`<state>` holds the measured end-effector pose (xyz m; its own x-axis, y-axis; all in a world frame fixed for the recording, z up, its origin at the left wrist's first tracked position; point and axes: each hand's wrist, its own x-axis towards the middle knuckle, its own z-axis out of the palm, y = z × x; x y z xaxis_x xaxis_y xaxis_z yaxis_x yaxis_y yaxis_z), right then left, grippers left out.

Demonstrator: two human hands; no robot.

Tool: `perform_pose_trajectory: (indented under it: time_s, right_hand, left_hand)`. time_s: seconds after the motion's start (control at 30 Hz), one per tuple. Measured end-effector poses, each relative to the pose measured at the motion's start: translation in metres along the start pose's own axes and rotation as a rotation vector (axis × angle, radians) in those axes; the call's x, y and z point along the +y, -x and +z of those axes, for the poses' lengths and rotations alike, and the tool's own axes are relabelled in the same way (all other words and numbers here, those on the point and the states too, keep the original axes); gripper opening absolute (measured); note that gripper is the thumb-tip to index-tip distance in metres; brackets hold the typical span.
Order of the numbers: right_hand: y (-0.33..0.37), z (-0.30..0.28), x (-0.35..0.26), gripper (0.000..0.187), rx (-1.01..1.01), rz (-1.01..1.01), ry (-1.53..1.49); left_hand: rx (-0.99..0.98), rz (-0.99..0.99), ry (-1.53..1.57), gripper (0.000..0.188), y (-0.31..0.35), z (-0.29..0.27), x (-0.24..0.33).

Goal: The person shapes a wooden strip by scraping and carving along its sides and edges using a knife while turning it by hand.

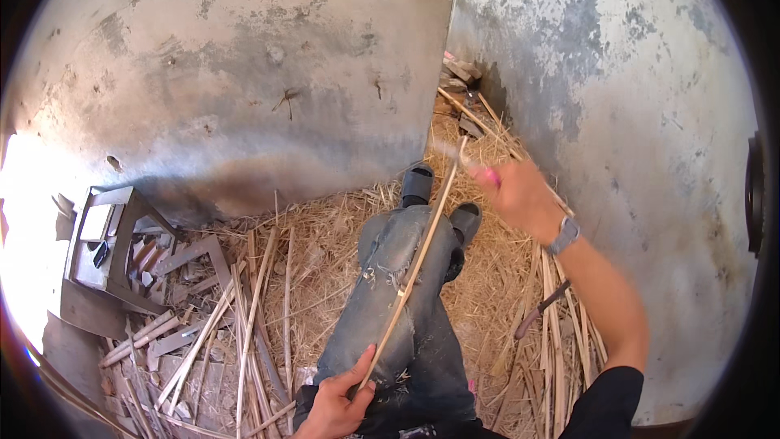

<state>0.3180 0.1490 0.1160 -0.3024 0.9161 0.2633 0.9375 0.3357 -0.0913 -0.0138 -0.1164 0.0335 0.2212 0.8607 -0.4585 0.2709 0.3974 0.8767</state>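
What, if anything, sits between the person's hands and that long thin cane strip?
Nothing visible. The left hand grips the strip at its lower end; the right hand, blurred, is at its top end. The strip lies across the jeans.

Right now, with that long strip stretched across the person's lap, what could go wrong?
The right hand grips a pink-handled tool, blurred, at the far end of the bamboo strip; it might slip toward the jeans-clad legs beneath. The left hand pinches the near end bare, so the strip's edge could cut or splinter it. Loose strips on the straw could snag a foot.
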Motion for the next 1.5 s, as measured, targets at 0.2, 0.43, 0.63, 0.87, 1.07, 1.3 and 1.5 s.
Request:
perform_pose_trajectory:
  time_s: [0.2, 0.43, 0.63, 0.87, 1.07, 1.3, 1.5]
  right_hand:
    - [0.034, 0.043, -0.038, 0.069, 0.086, -0.252, -0.073]
    - [-0.002, -0.003, 0.017, 0.07, 0.184, 0.158, -0.124]
    - [0.082, 0.013, -0.097, 0.063, -0.122, -0.205, -0.171]
    - [0.061, 0.014, -0.062, 0.065, -0.109, -0.106, -0.149]
    - [0.03, 0.004, 0.003, 0.067, 0.08, 0.07, -0.067]
    - [0.055, -0.001, 0.023, 0.062, 0.111, 0.335, -0.239]
    - [0.059, -0.012, -0.034, 0.056, 0.044, 0.138, -0.532]
  left_hand:
    - [0.04, 0.061, -0.013, 0.05, 0.006, -0.001, 0.005]
    - [0.085, 0.16, 0.003, 0.052, 0.001, 0.004, -0.001]
    - [0.126, 0.245, -0.112, 0.056, 0.003, 0.004, 0.007]
    - [0.161, 0.335, -0.17, 0.058, -0.002, 0.008, 0.007]
    - [0.178, 0.369, -0.214, 0.057, 0.004, 0.007, 0.004]
    - [0.157, 0.356, -0.213, 0.055, 0.0, 0.008, 0.001]
    - [0.18, 0.302, -0.133, 0.05, -0.001, 0.008, 0.001]
